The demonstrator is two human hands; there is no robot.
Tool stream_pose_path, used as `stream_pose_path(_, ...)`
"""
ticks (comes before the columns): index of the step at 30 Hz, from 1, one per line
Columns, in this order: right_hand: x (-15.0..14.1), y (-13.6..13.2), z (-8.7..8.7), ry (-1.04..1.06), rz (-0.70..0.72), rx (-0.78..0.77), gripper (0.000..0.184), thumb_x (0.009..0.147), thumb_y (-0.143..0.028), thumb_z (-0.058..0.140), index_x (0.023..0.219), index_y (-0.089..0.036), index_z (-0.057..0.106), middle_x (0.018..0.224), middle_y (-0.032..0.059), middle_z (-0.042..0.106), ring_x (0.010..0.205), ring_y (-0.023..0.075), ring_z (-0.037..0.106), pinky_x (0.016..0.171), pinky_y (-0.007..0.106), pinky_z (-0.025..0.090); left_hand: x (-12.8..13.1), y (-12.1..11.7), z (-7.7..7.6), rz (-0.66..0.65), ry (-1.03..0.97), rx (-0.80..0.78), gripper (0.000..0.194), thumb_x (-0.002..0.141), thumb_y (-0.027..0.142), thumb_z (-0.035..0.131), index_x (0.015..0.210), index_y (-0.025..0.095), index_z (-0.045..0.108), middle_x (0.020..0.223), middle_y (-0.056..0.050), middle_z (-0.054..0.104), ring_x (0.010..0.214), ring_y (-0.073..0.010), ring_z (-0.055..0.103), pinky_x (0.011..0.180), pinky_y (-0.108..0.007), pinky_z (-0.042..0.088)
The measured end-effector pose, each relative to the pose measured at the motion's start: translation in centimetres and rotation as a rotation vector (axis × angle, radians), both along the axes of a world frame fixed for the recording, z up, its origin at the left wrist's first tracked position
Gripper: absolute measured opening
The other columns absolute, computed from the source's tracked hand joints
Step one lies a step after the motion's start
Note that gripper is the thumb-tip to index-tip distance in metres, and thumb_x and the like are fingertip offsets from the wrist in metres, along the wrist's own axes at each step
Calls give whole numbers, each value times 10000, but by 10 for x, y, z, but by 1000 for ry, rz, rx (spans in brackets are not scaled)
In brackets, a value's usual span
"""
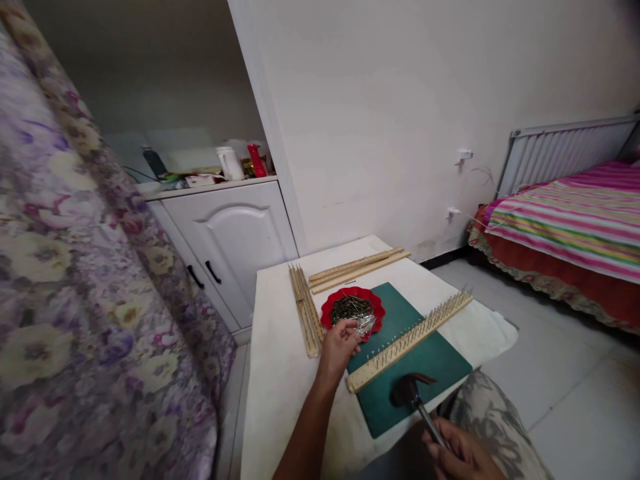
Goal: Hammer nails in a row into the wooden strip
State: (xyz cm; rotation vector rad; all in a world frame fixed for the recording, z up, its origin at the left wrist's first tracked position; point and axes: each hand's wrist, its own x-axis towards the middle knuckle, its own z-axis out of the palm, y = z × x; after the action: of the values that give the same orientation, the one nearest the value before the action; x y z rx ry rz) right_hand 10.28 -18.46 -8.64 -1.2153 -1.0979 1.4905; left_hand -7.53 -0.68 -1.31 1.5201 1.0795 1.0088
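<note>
My left hand (341, 341) is at the near edge of a red scalloped bowl (379, 310), its fingers pinched together; what is between them, if anything, is too small to make out. Dark and silvery nails (353, 308) fill the bowl. In my right hand (457, 450) is a claw hammer (417, 399), its head over the near part of a green mat (395, 413). Across that mat lies a wooden strip (365, 380) with many nails standing upright in rows. Its near left end has small holes and no nails in it.
On the white-covered table (273, 387), more wooden strips (306, 313) lie left of the bowl and further wooden strips (360, 269) lie behind it. A loose nail (350, 282) is near those. A floral curtain (100, 267), white cabinet (240, 233) and bed (575, 213) stand around.
</note>
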Motion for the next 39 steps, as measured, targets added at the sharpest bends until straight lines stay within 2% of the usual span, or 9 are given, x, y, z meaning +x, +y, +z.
stream_pose_path(3, 2, -1, 2, -57, 46, -6, 459, 727, -657, 479, 782, -202, 447, 422, -83, 468, 271, 38, 280, 307, 156, 138, -7, -18, -5, 19, -63, -60, 212, 665, 274, 576, 828, 142, 542, 624, 35, 551, 485, -75, 526, 469, -180, 396)
stream_pose_path(6, 4, -1, 4, -76, 38, -10, 454, 740, -642, 475, 807, -195, 443, 419, -84, 493, 261, 31, 278, 298, 142, 149, -16, -35, -15, 59, -41, -65, 154, 676, 275, 568, 761, 157, 516, 618, 34, 558, 517, -87, 549, 505, -189, 414)
stream_pose_path(10, 4, -1, 7, -92, 31, -27, 462, 746, -646, 463, 822, -190, 444, 419, -87, 510, 241, 24, 254, 270, 139, 159, -19, -52, -29, 89, 41, 5, 132, 715, 287, 553, 723, 157, 529, 628, 25, 567, 583, -101, 556, 567, -198, 428)
stream_pose_path(13, 4, -2, 9, -97, 32, -27, 461, 747, -642, 467, 829, -190, 443, 423, -89, 515, 228, 21, 254, 259, 139, 154, -12, -59, -34, 119, 135, 72, 143, 731, 293, 551, 716, 153, 575, 641, 17, 575, 609, -106, 541, 568, -194, 413)
stream_pose_path(20, 0, -4, 15, -75, 27, -39, 463, 730, -654, 473, 821, -202, 440, 417, -101, 503, 224, 23, 252, 257, 131, 161, 3, -61, -37, 193, 235, 164, 173, 749, 309, 525, 725, 176, 632, 705, 4, 642, 689, -139, 580, 650, -223, 442)
stream_pose_path(28, 2, -4, 9, -76, 6, -17, 431, 755, -624, 480, 812, -198, 455, 418, -97, 503, 234, 25, 254, 264, 131, 163, 3, -58, -45, 202, 294, 199, 184, 772, 328, 512, 747, 194, 636, 728, -2, 654, 710, -144, 589, 665, -230, 447)
stream_pose_path(39, 2, -4, 10, -81, 25, -24, 446, 754, -628, 471, 832, -190, 459, 418, -98, 488, 241, 30, 258, 265, 138, 176, 4, -61, -38, 177, 438, 284, 143, 784, 274, 515, 722, 206, 625, 764, 13, 640, 746, -135, 574, 684, -228, 400)
